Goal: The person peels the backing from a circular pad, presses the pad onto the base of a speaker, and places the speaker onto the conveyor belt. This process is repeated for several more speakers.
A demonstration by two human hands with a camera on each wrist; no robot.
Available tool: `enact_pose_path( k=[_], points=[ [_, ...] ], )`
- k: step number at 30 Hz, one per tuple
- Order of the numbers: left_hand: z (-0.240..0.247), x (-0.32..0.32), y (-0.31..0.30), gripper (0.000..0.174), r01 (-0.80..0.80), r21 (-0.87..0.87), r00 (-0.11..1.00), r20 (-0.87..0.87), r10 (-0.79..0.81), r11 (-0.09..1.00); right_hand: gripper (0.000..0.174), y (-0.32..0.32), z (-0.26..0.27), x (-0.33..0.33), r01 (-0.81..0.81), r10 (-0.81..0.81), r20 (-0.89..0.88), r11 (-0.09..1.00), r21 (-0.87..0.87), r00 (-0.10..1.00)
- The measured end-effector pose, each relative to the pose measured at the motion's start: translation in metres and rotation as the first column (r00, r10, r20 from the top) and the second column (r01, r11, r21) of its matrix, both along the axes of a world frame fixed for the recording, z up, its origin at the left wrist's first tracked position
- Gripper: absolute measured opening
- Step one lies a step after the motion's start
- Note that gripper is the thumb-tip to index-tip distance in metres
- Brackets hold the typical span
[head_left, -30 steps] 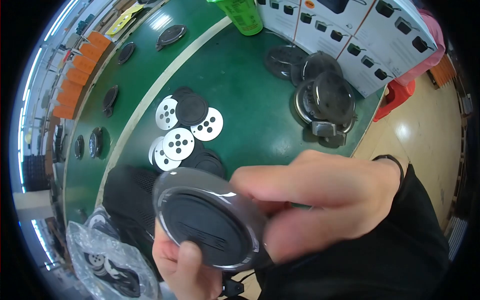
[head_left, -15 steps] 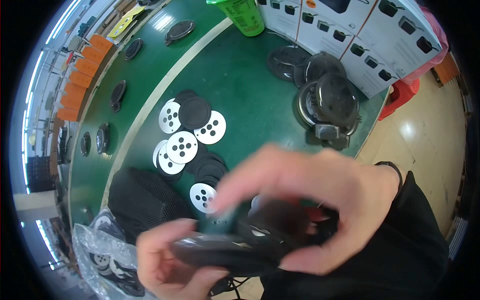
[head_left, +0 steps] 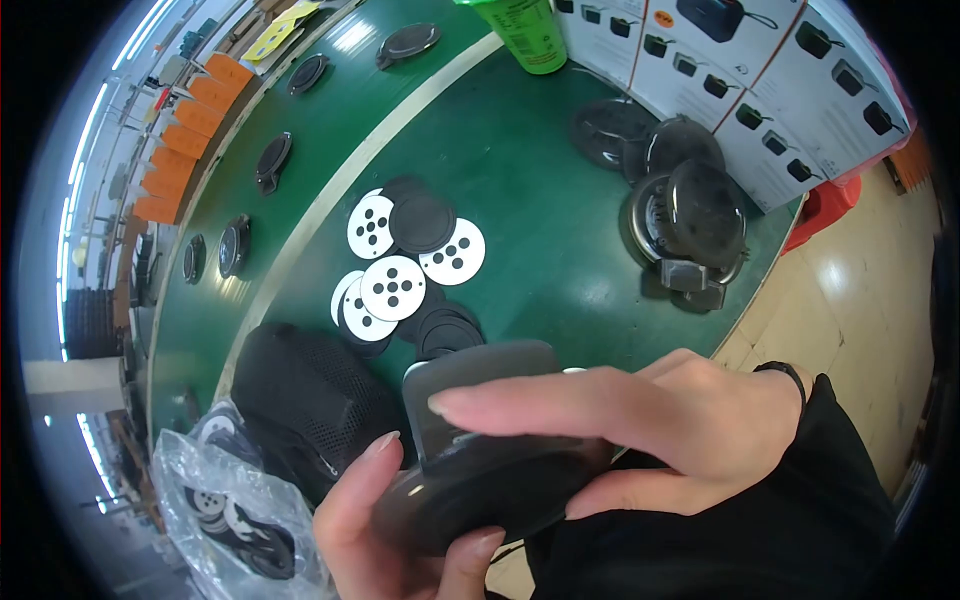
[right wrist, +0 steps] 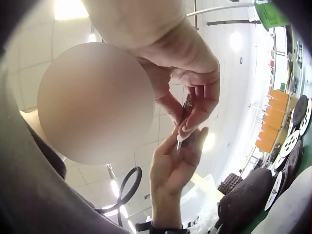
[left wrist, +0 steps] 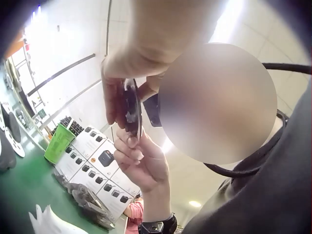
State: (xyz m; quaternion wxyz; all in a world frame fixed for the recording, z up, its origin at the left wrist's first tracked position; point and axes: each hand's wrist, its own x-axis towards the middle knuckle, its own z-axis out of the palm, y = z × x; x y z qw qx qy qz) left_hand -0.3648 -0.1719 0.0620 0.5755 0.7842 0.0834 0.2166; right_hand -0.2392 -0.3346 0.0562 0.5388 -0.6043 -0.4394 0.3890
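Observation:
A round, dark, glossy plastic part [head_left: 480,500] with a flat squarish tab [head_left: 482,368] at its far edge is held up close over the table's near side. My left hand [head_left: 362,530] grips its left side between thumb and fingers. Across the tab lies the index finger of my right hand [head_left: 690,430], while its thumb is under the right rim, pinching the part. Both wrist views show the part edge-on between the two hands, as a thin dark disc [left wrist: 131,109].
White discs with holes [head_left: 393,288] and black discs [head_left: 421,221] lie piled mid-table. Dark round parts [head_left: 705,212] stand stacked by a printed box [head_left: 770,90] and green cup [head_left: 525,35]. At left are a black mesh pouch [head_left: 300,400] and a clear bag of discs [head_left: 235,500].
The part has been turned from its black face showing to tilted away, with its tab now visible. My right fingers have moved onto the tab. The head view has shifted slightly.

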Motion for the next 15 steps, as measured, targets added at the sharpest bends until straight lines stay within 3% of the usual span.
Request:
enact_pose_path(
  k=[3, 5, 7, 10, 12, 13, 15],
  points=[
    [-0.005, 0.000, 0.003, 0.065, 0.046, 0.005, 0.997, 0.055, -0.046, 0.999, 0.060, -0.001, 0.005, 0.002, -0.092, 0.092, -0.012, 0.990, -0.105, 0.996],
    [0.007, 0.000, -0.003, 0.066, 0.051, -0.027, 0.997, -0.050, -0.052, 0.998, 0.058, -0.001, 0.006, 0.004, -0.142, 0.143, 0.003, 0.983, -0.117, 0.990],
    [-0.008, -0.001, 0.004, 0.066, 0.060, -0.054, 0.996, 0.066, -0.056, 0.997, 0.058, 0.000, 0.003, 0.001, -0.165, 0.165, -0.011, 0.980, -0.112, 0.986],
    [-0.011, -0.001, 0.014, 0.068, 0.162, -0.064, 0.983, 0.101, -0.155, 0.985, 0.062, 0.002, -0.001, -0.004, -0.202, 0.204, 0.017, 0.976, -0.084, 0.979],
    [-0.011, 0.010, 0.032, 0.070, 0.319, 0.359, 0.873, 0.249, -0.419, 0.877, 0.065, 0.003, 0.003, -0.003, -0.233, 0.237, 0.019, 0.965, -0.122, 0.971],
    [-0.013, 0.026, 0.055, 0.071, 0.279, 0.726, 0.704, 0.290, -0.648, 0.628, 0.066, 0.005, 0.012, 0.001, -0.250, 0.254, 0.001, 0.953, -0.170, 0.967],
    [-0.019, 0.026, 0.052, 0.070, 0.191, 0.690, 0.703, 0.400, -0.588, 0.698, 0.066, 0.008, 0.017, 0.002, -0.278, 0.282, -0.016, 0.930, -0.242, 0.959]
  ],
)
